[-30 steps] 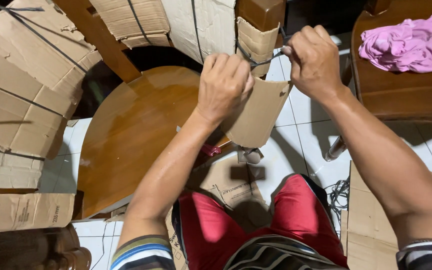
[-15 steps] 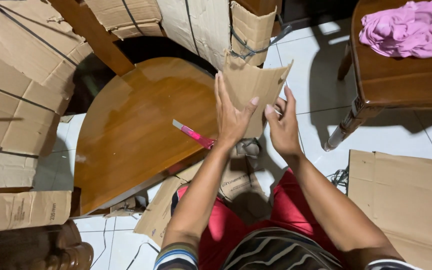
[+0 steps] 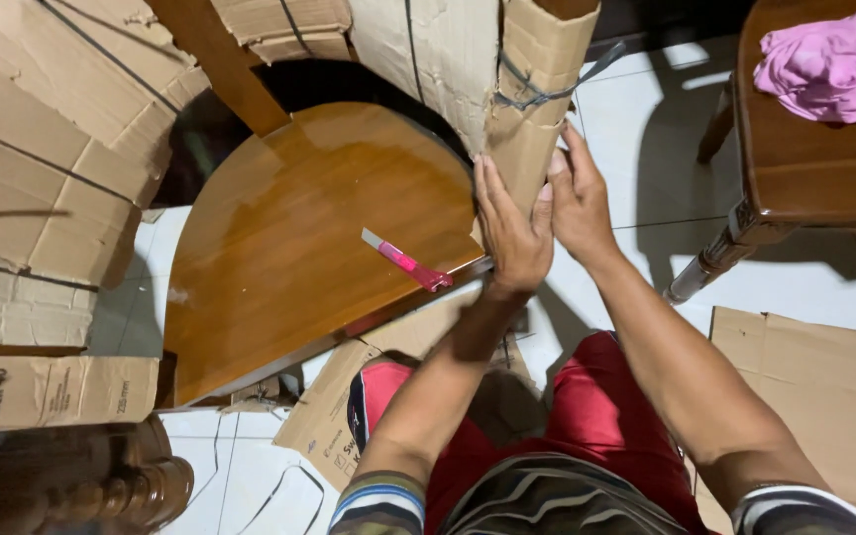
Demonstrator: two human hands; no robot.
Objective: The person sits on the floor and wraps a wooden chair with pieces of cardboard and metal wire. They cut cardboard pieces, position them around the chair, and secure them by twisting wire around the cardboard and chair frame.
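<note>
Between both hands' fingers (image 3: 495,188), cardboard wrap (image 3: 537,109)

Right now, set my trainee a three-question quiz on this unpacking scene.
1. True or false: the pink utility knife lies on the half-round wooden tabletop.
2. What do the left hand and right hand press on? A) the cardboard wrapping B) the pink cloth C) loose floor cardboard
3. Fill in: the pink cloth lies on a wooden ___.

Key: 1 true. 2 A. 3 chair.
</note>
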